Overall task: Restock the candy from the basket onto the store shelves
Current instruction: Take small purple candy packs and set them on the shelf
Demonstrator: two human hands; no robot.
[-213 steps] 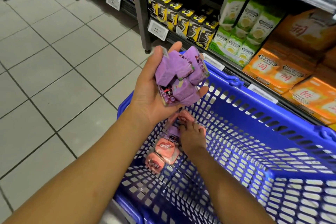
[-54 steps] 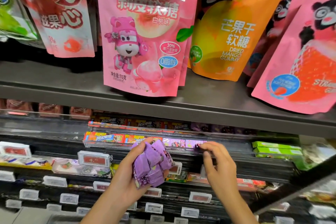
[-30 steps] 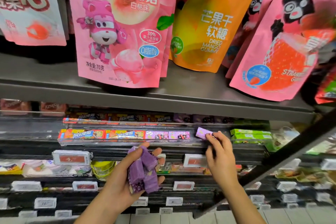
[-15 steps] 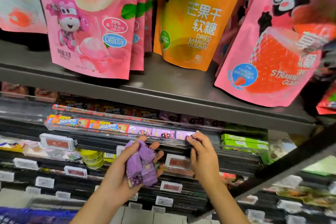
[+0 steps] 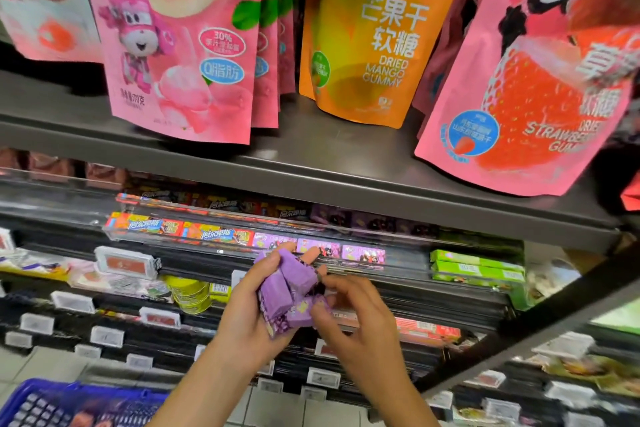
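Candy packs (image 5: 284,291) cradled in left hand (image 5: 252,315); right fingers (image 5: 325,315) pinch one.

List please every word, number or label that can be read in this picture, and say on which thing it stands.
"DRIED MANGO GUMMY" and "芒果干软糖": orange mango pouch.
"30%" and "0脂肪": pink peach pouch with a cartoon robot.
"STRAW..." and "GUM...", cut off: pink strawberry pouch with a black bear.
"阿尔卑斯": colourful candy sticks in the clear tray.
Too blurred to read: white shelf price tags, purple candy packs.
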